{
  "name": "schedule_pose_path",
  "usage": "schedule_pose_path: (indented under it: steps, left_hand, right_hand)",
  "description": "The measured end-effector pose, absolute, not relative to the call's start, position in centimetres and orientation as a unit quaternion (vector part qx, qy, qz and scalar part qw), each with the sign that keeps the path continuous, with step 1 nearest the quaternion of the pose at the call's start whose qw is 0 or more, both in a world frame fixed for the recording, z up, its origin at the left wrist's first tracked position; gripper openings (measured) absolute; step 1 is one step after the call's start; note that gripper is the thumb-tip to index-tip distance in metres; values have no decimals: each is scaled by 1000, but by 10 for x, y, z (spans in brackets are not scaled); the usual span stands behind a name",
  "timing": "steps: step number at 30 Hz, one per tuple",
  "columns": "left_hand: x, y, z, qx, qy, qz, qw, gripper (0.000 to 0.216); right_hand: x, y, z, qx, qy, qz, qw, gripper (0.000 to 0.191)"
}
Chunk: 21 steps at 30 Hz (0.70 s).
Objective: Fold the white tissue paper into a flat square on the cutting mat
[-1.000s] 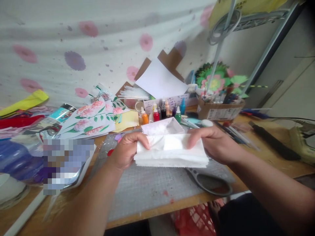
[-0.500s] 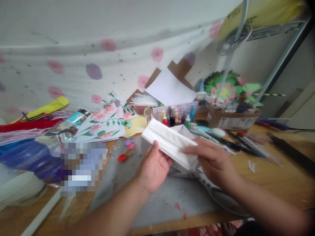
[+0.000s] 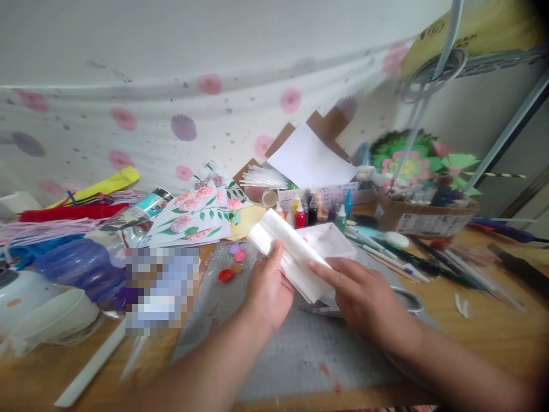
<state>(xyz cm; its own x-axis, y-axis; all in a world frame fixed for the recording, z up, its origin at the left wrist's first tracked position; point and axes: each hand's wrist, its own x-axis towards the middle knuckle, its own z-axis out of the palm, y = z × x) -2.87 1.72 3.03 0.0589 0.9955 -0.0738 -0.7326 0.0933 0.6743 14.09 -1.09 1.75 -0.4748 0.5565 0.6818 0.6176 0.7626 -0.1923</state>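
Observation:
A folded white paper strip (image 3: 291,254) is held tilted above the grey cutting mat (image 3: 274,349). My left hand (image 3: 268,289) grips its near left end, thumb on top. My right hand (image 3: 364,297) pinches the strip's lower right end, with the fingers stretched along it. A small open white paper box (image 3: 328,237) sits just behind the strip. The grey handle ring of a pair of scissors (image 3: 405,297) shows on the mat by my right wrist.
Small paint bottles (image 3: 313,210) stand behind the box. Flower-printed sheets (image 3: 193,217) lie at the left, pens (image 3: 386,249) and a cardboard box of paper flowers (image 3: 424,214) at the right. Red and pink beads (image 3: 229,266) rest on the mat's far left. A white bowl (image 3: 51,317) sits at the far left.
The strip turned from level and broadside to slanted, running away to the upper left. Both hands shifted their grip to its near end, and the view swung right and down.

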Motion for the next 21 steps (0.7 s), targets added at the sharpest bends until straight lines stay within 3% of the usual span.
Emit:
schedule_pose_path:
  steps: [5,8,11,17,21]
  left_hand:
    - [-29,15,28,363,260,620,645,32]
    - [-27,7,22,433,262,550,664,31]
    - [-27,3,18,484,236,491,685,33]
    - [-29,3,20,482,196,428,739,42]
    - [-24,-1,22,477,198,470,715,38]
  right_hand:
    - [145,-10,30,-365,-756,252,482,44]
    - [139,-9,38,-407,-692,357,478,32]
    - [137,-8,41,-420,-687,388,448,22]
    - [143,-9,41,-429,-632,480,432,24]
    - [137,-8,36,-471,-660,385,440,29]
